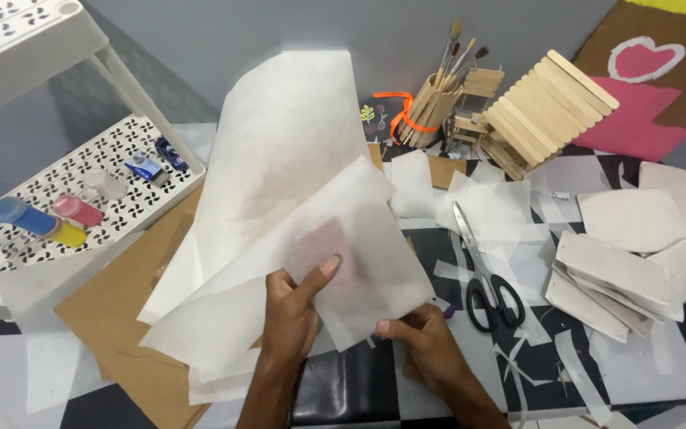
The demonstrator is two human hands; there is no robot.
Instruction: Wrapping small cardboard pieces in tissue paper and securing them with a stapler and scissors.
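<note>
A large sheet of thin white translucent paper (287, 175) is held up over the table, folded and curling upward. My left hand (295, 306) grips its lower part, thumb pressed on the front of the paper. My right hand (422, 338) pinches the sheet's lower right corner. A pinkish shape shows faintly through the paper near my left thumb. Brown cardboard (121, 318) lies under the paper on the left.
Black-handled scissors (482, 274) lie right of the hands among white paper scraps. Cut grey-white card pieces (629, 262) are stacked at right. A craft-stick house (537, 111) and a brush holder (430, 107) stand at the back. Paint bottles (41, 218) lie on a white perforated shelf at left.
</note>
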